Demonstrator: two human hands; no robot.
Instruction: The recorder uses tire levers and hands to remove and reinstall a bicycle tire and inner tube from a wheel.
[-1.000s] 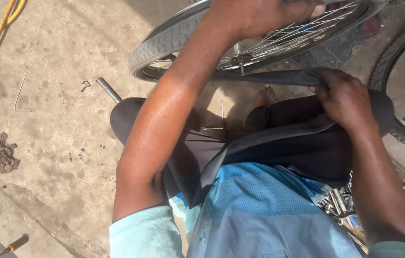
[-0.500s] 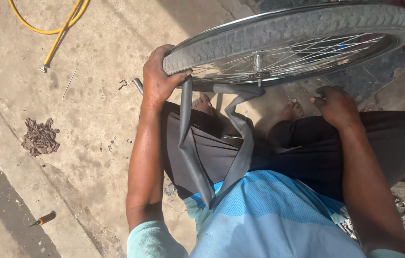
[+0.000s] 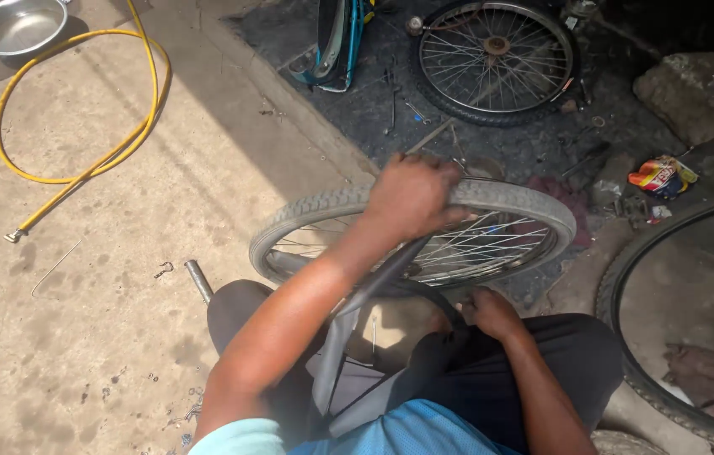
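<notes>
Head view: inner tube partly out of the bicycle wheel.

Left hand was clenched on the tyre of the bicycle wheel; right hand grasped the inner tube, its far end still inside. Counted: two complete wheels, one yellow hose, one steel bowl.

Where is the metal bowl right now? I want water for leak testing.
The metal bowl sits in the head view's top-left corner, on the concrete just beyond the looped yellow hose, far from the wheel.
</notes>
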